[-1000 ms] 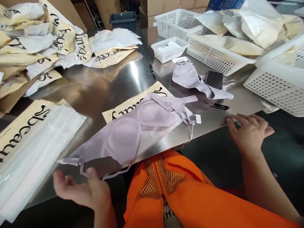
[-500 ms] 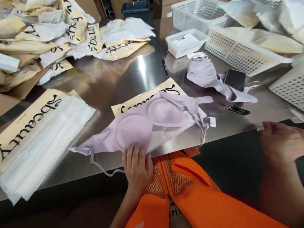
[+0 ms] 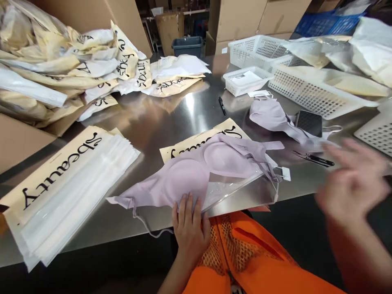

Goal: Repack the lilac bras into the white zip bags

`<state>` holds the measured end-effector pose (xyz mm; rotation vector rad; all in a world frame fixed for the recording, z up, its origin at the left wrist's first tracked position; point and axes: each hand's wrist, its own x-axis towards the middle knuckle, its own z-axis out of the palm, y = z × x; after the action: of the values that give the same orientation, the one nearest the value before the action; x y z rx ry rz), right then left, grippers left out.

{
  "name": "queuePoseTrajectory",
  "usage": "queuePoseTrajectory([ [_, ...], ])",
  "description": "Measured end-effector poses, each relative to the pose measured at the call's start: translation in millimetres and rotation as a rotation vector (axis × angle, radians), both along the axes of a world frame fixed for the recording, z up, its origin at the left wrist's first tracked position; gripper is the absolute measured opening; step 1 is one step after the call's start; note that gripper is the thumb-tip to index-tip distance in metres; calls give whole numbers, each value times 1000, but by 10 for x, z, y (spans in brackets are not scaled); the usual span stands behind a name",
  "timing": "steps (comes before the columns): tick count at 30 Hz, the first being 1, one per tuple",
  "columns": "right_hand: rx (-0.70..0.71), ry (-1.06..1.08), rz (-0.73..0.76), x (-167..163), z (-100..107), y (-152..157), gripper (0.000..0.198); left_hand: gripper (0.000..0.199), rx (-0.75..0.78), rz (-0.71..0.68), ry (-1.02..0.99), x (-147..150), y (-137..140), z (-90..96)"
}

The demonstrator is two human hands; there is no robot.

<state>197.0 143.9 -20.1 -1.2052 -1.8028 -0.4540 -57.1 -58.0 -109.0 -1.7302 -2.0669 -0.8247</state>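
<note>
A lilac bra (image 3: 186, 175) is spread over a cream "Sbeauty" printed bag (image 3: 199, 141) and a clear plastic bag (image 3: 223, 188) at the table's near edge. A white tag (image 3: 286, 174) hangs at its right end. My left hand (image 3: 191, 228) lies on the lower edge of the left cup, fingers stretched flat. My right hand (image 3: 352, 179), blurred by motion, is raised at the right with fingers apart, near black thread snips (image 3: 315, 158). Nothing can be made out in it. Beyond the snips lie a second lilac bra (image 3: 272, 116) and a dark phone (image 3: 309, 123).
A stack of printed bags (image 3: 73, 196) lies at the left. Filled packages (image 3: 92, 69) pile up behind it. White perforated baskets (image 3: 318, 92) and a small white tray (image 3: 245, 83) stand at the back right. A black marker (image 3: 222, 106) lies on the metal table (image 3: 143, 126).
My right hand has risen and moved left towards the snips, its fingers spreading. The small clear scrap at its fingertips no longer shows. My left hand stays on the bra; the view has tilted up.
</note>
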Motion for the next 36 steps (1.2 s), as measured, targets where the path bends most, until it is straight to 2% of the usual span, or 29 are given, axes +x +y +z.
queuePoseTrajectory([
  [1,15,-116,300,-274,9,-97,51,41,-5,-2,13,0,3,-5],
  [2,31,-267,517,-539,-8,-190,53,42,-10,-3,23,0,5,-9],
  [3,49,-424,673,-780,-49,-273,53,42,-11,-3,30,0,6,-14],
  [4,40,-551,792,-987,-107,-337,54,42,-7,-3,34,-1,7,-18],
  [6,-129,-705,950,-1273,-229,-395,57,43,1,-3,35,-2,9,-22],
  [8,-377,-640,1047,-1395,-292,-350,57,43,3,2,31,-2,9,-19],
  [10,-584,-345,1061,-1408,-265,-244,63,43,2,10,25,0,8,-12],
  [11,-635,-169,1029,-1394,-228,-191,68,43,5,12,25,2,8,-9],
  [13,-599,67,942,-1364,-155,-123,71,43,17,13,30,3,8,-7],
  [14,-517,78,919,-1356,-136,-117,70,43,22,15,32,2,8,-8],
  [15,-425,4,922,-1357,-134,-128,70,43,25,16,30,0,8,-9],
  [17,-313,-302,966,-1384,-174,-178,72,42,24,15,28,-4,8,-11],
  [19,-362,-591,1007,-1426,-232,-220,67,42,24,13,31,-7,9,-12],
  [20,-435,-638,1012,-1442,-249,-226,65,42,25,14,31,-6,9,-13],
  [21,-516,-598,1012,-1451,-253,-220,66,42,26,15,30,-3,9,-14],
  [23,-616,-330,1006,-1449,-224,-188,72,41,30,20,21,4,11,-17],
  [25,-562,-75,982,-1443,-181,-160,77,40,38,25,12,11,15,-16],
  [26,-482,-62,994,-1449,-169,-157,77,40,44,27,11,13,18,-15],
  [28,-334,-294,1053,-1484,-180,-179,76,40,51,28,10,11,23,-8],
  [29,-303,-469,1087,-1510,-197,-196,75,40,51,28,11,9,25,-4],
  [31,-361,-706,1119,-1553,-227,-224,68,40,41,26,11,4,27,1],
  [33,-470,-633,1136,-1549,-217,-226,70,39,29,24,6,5,28,0],
  [36,-513,-185,1130,-1441,-144,-188,76,40,28,24,4,15,28,-12],
])
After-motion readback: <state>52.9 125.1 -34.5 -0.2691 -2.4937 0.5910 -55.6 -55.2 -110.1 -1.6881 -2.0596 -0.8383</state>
